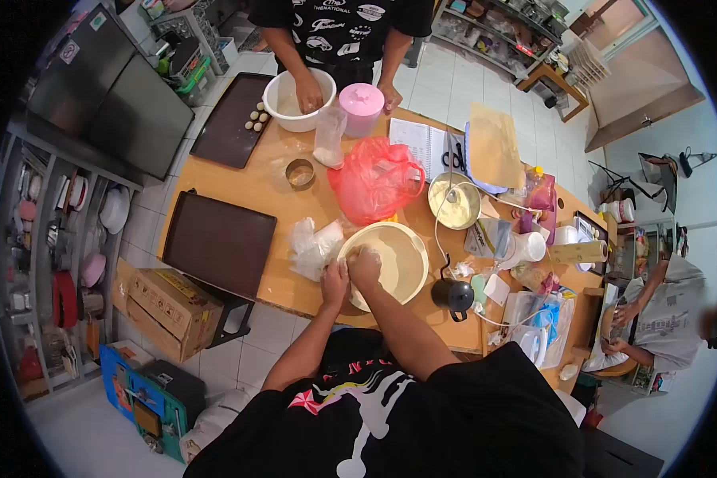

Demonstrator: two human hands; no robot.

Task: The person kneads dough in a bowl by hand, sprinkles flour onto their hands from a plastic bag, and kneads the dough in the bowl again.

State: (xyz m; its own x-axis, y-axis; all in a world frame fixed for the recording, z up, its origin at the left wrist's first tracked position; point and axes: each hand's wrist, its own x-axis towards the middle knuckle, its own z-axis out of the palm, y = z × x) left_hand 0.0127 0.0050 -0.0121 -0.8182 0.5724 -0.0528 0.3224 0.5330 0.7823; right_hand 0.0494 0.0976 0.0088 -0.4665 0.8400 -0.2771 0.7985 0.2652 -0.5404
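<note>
Near the lower edge of the bench [299,205], mid-frame, the cream bowl [417,269] has bare wood toward upper left, left hand [335,281] at its left rim, right hand [364,266] dipped inside, fingers' closure unclear on both.

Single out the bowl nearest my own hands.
The cream-coloured bowl: your right hand reaches inside. Another person's hand is in the white bowl; the metal bowl has none.

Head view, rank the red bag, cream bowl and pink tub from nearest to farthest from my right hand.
1. Cream bowl: at your right hand.
2. Red bag: ahead, past the bowl.
3. Pink tub: farther ahead, past the bag.
</note>
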